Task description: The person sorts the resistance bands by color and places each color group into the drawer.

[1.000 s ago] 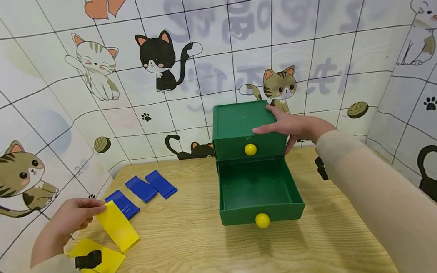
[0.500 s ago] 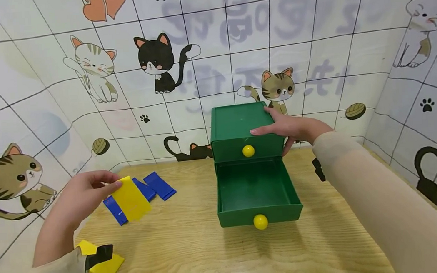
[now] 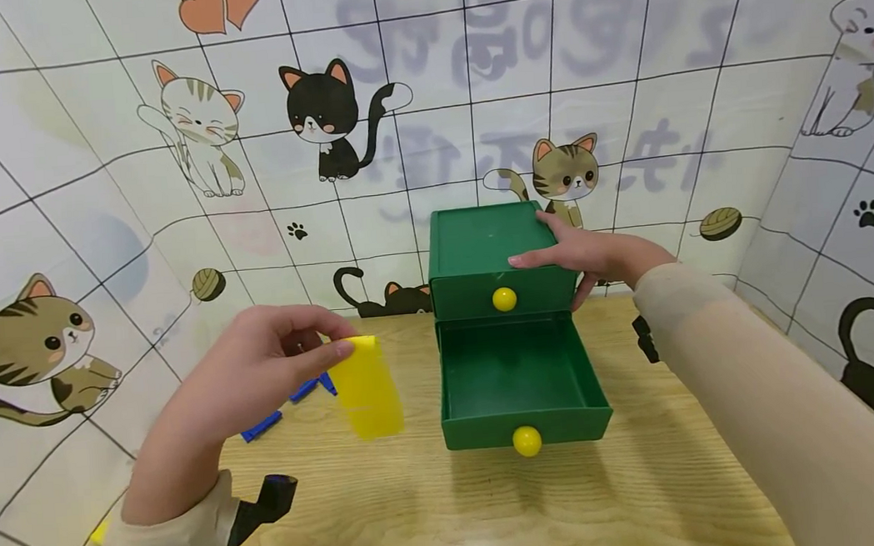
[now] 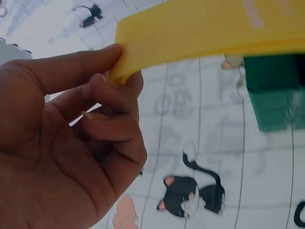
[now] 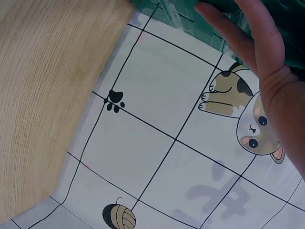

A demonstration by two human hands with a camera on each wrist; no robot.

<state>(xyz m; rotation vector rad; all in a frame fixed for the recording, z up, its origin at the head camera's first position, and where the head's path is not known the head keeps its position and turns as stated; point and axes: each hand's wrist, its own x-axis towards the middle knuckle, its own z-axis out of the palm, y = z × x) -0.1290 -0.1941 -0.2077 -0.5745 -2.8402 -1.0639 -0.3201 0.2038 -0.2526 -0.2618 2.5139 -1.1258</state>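
My left hand (image 3: pixel 255 376) pinches one end of a flat, folded yellow strip (image 3: pixel 372 394), which hangs above the table left of a green drawer box (image 3: pixel 480 237). Thumb and fingertips meet at its edge in the left wrist view, where pale print shows on the yellow strip (image 4: pixel 200 31). My right hand (image 3: pixel 574 252) rests at the top right of the box with fingers spread, some on the lid and some down the side. The lower drawer (image 3: pixel 525 426) is pulled out and nothing lies inside; the upper drawer (image 3: pixel 461 301) is closed. Each has a round yellow knob.
Blue folded strips (image 3: pixel 262 426) lie on the wooden table (image 3: pixel 391 510), partly hidden behind my left hand. A corner of yellow (image 3: pixel 100 532) shows at the left table edge. A cat-patterned sheet (image 3: pixel 440 72) stands behind the table and along its sides.
My left hand has lifted the yellow strip from near the other yellow ones and carried it right, past the blue strips toward the drawer box. My right hand stays on the box.
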